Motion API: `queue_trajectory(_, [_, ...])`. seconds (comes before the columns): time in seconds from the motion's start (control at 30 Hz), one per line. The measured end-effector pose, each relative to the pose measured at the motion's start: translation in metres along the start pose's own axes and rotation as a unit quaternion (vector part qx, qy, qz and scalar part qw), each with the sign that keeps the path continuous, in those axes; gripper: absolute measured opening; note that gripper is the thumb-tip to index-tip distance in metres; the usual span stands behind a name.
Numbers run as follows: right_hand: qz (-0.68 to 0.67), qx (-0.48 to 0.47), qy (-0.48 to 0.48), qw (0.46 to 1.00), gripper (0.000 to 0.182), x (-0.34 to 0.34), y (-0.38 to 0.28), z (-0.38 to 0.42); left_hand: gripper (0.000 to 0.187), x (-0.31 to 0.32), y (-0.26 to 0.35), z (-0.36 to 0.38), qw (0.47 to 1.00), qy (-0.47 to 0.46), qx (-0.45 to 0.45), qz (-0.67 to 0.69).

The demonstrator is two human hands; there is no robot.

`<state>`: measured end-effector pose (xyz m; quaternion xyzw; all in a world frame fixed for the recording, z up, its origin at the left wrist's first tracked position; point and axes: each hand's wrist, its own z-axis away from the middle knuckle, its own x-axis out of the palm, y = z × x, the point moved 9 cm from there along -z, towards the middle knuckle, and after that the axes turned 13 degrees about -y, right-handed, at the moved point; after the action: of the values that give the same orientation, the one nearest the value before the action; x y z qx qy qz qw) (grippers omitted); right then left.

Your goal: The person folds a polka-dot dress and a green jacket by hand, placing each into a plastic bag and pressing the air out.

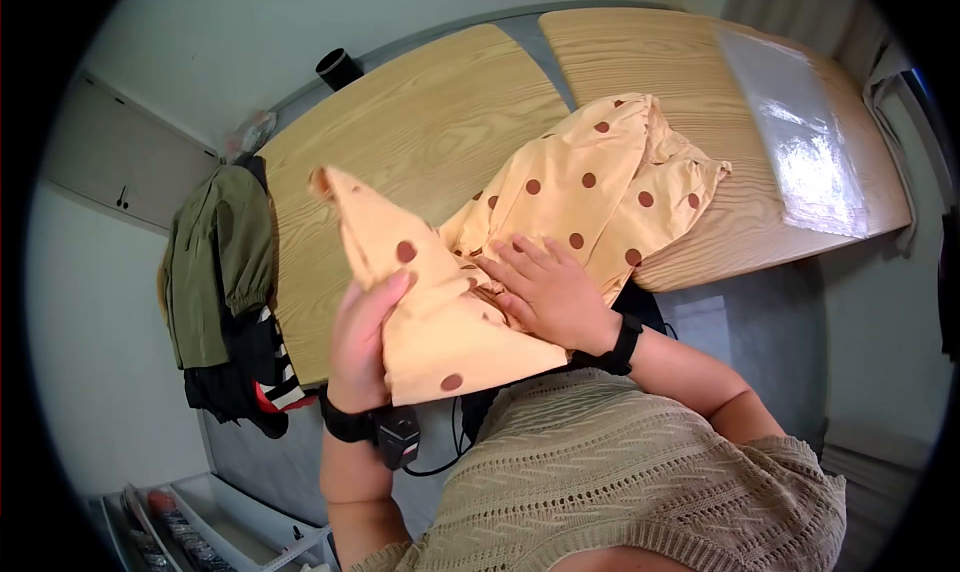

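Observation:
A peach garment (560,187) with brown polka dots spreads over the near edge of the wooden table. Its far right part shows gathered, elastic-looking ends. My left hand (360,327) is closed on the near left part, thumb on top and fingers hidden beneath, and this part rises to a peak at the upper left. Fingers stretched out, my right hand (562,297) lies flat on the bunched middle of the cloth. Both wrists wear black straps, and a small black device (398,438) sits on the left one.
Two wooden table sections (440,102) meet at a gap behind the garment. A clear plastic sheet (795,137) lies at the right. Green and black clothes (220,252) hang at the left edge. A black cup (339,69) stands beyond the table, and a divided white bin (215,512) is below left.

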<state>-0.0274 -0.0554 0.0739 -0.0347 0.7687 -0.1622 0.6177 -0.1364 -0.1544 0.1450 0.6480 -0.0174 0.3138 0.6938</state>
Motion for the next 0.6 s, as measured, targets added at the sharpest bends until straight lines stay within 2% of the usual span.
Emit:
queue_trajectory(0.1, [-0.002, -0.019, -0.004, 1.0, 0.048, 0.008, 0.008, 0.002, 0.033, 0.03, -0.006, -0.035, 0.998, -0.024, -0.046, -0.038])
queue_trajectory(0.17, [0.063, -0.047, -0.032, 0.996, 0.053, 0.015, 0.005, 0.004, 0.027, 0.05, -0.016, -0.062, 0.993, -0.057, -0.075, -0.064])
queue_trajectory(0.2, [-0.118, -0.063, -0.007, 0.991, 0.057, 0.02, 0.012, 0.006, 0.024, 0.058, -0.023, -0.075, 0.991, -0.072, -0.088, -0.068])
queue_trajectory(0.23, [-0.519, -0.062, 0.005, 0.852, 0.056, 0.034, 0.028, 0.006, 0.025, 0.058, -0.035, -0.093, 0.983, -0.113, -0.112, -0.092])
queue_trajectory(0.27, [-0.682, -0.012, 0.005, 0.731, 0.054, 0.046, 0.035, 0.004, 0.023, 0.063, -0.041, -0.102, 0.98, -0.112, -0.136, -0.09])
queue_trajectory(0.3, [-0.816, 0.036, 0.006, 0.576, 0.052, 0.052, 0.036, 0.003, 0.021, 0.07, -0.05, -0.108, 0.977, -0.11, -0.161, -0.088])
queue_trajectory(0.37, [-0.82, 0.01, 0.012, 0.573, 0.053, 0.037, 0.035, 0.012, 0.024, 0.087, -0.066, -0.121, 0.98, -0.138, -0.134, -0.054])
queue_trajectory(0.4, [-0.612, -0.065, 0.035, 0.788, 0.045, 0.023, 0.031, 0.016, 0.027, 0.097, -0.073, -0.125, 0.975, -0.194, -0.109, 0.007])
queue_trajectory(0.43, [-0.346, -0.132, 0.055, 0.927, 0.038, 0.02, 0.017, 0.024, 0.029, 0.093, -0.089, -0.13, 0.978, -0.164, -0.128, 0.021])
queue_trajectory(0.47, [-0.565, -0.098, -0.098, 0.813, 0.039, 0.053, 0.021, 0.024, 0.031, 0.095, -0.105, -0.135, 0.977, -0.146, -0.151, -0.022])
queue_trajectory(0.53, [-0.591, -0.092, -0.083, 0.797, 0.039, 0.065, 0.023, 0.032, 0.036, 0.082, -0.127, -0.136, 0.965, -0.113, -0.206, -0.116])
queue_trajectory(0.6, [-0.593, -0.083, -0.055, 0.799, 0.039, 0.06, 0.025, 0.031, 0.042, 0.084, -0.124, -0.132, 0.96, -0.158, -0.22, -0.068])
